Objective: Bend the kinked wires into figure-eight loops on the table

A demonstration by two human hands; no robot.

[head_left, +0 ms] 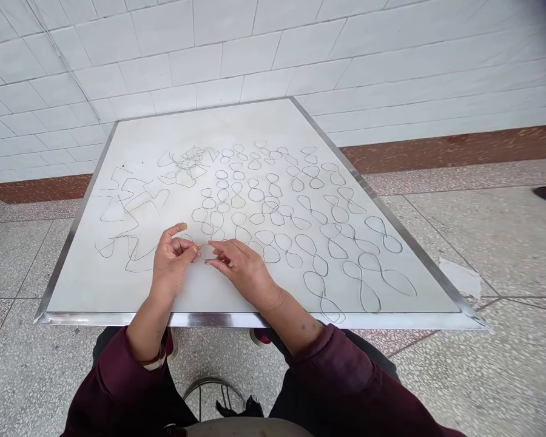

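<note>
Near the front of the table, my left hand pinches a thin wire between thumb and fingertips, its index finger raised. Close by on the right, the fingertips of my right hand are at the same wire, which shows as a small curved piece between the hands. Its full shape is partly hidden by my fingers. Several wire figure-eights lie spread over the middle and right of the table. Bent, unlooped wires lie on the left, beside my left hand.
The white table has a metal edge. Toward its back lies a tangled heap of wires. One figure-eight overhangs the front edge. A tiled wall stands behind the table. A round metal stool frame shows between my legs.
</note>
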